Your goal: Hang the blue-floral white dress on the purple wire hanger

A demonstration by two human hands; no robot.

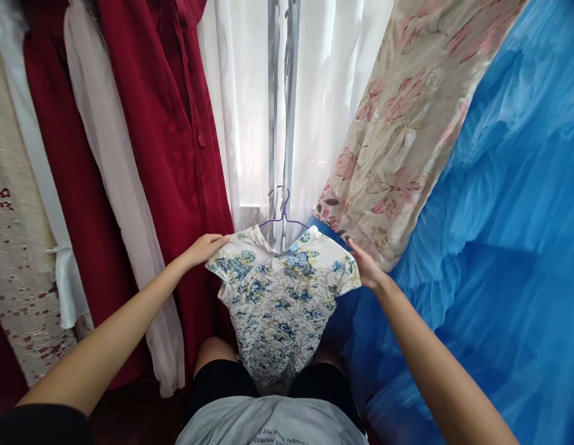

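Observation:
A small white dress with a blue and yellow floral print [280, 296] hangs in front of me on a purple wire hanger [283, 213]. My left hand [204, 248] grips the dress at its left shoulder, fingers closed over the fabric edge. At the right sleeve, my right hand [366, 266] holds the cloth with its fingers curled behind it. The hanger's hook sits by a metal rack pole [274, 117] that runs upward in the middle.
Dark red garments [170, 142] and a pale long one [115, 185] hang at the left, with a speckled cream fabric [13, 259] at the far left. White sheer curtain [240, 93] behind. A pink floral dress [402, 136] and a blue tulle dress [500, 247] hang right.

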